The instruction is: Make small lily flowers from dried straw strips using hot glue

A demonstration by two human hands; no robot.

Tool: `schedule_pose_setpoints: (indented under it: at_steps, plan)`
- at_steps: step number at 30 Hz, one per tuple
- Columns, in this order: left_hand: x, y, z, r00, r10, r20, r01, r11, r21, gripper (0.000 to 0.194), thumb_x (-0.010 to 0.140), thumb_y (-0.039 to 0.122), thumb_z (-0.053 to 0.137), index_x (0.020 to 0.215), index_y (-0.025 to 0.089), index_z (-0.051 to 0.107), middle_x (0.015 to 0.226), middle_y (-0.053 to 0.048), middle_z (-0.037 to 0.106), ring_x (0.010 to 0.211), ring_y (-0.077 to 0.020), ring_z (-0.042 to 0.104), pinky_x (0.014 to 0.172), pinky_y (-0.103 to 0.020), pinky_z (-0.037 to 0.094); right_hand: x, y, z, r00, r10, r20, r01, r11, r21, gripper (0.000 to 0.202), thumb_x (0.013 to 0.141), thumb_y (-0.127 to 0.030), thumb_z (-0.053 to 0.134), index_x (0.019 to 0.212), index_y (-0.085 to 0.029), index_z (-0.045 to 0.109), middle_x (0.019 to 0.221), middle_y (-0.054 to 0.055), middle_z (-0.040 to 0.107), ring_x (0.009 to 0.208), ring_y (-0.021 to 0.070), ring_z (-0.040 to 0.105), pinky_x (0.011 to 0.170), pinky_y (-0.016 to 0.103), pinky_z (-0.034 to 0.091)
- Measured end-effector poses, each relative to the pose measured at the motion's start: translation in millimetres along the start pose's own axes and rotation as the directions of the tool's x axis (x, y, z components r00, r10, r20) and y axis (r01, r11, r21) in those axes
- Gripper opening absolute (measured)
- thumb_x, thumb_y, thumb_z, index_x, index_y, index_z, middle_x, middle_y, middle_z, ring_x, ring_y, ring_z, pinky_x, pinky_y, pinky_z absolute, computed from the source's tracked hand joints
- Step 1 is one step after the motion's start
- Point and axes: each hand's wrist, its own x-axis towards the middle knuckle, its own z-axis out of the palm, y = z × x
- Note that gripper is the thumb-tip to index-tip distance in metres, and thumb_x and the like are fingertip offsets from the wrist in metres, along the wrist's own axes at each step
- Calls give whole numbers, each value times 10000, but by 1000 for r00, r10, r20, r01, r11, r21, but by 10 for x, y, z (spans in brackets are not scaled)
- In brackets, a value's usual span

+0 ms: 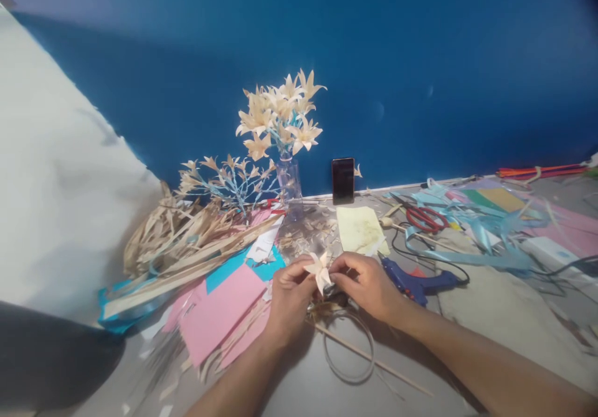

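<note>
A cream handmade flower with pointed petals is held between my two hands, low in the middle of the view. My left hand pinches it from the left. From the right, my right hand has thumb and forefinger closed at the flower's edge. The fingertips partly hide the flower's base. Beneath the hands lie a coil of pale wire and a thin wooden stick. A blue glue gun rests just right of my right hand.
Finished cream flowers stand in a clear bottle, with a phone leaning on the wall nearby. Dried husk strips and pink paper lie left. Red-handled scissors, yellow paper and blue ribbon lie right.
</note>
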Motion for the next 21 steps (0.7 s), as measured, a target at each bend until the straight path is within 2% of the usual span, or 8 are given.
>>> schedule_pose_setpoints:
  at_steps: [6,9,16,21]
  plan:
    - [7,-59,-32,999,-32,21,31,998,45,92,724,162,682,632,162,681,522,40,519,481,-86,441,498,-205,371,8,27,8,1000,-16,-4,16,1000,-6,77,848,-168,622,783,-192,654,751,6,685,694,153,618,674,251,457]
    - [20,-69,-46,999,-30,41,28,998,48,69,720,159,679,650,164,675,521,41,523,476,-90,461,494,-205,383,17,11,-10,1000,-24,11,25,999,-26,97,860,-166,609,779,-194,655,746,3,678,694,154,609,671,251,443]
    - [9,-28,-19,999,-47,-16,48,996,69,58,697,173,671,644,162,652,488,40,530,428,-87,468,435,-186,358,12,-6,-25,997,-80,19,81,994,-77,126,869,-155,592,767,-195,654,770,12,685,726,158,609,705,258,432]
    - [23,-47,-49,999,-51,13,51,997,53,61,668,122,640,616,154,638,502,45,514,445,-74,453,441,-172,345,22,20,-15,996,-89,-3,88,992,-86,119,837,-111,587,794,-198,657,774,9,697,724,157,626,690,254,441]
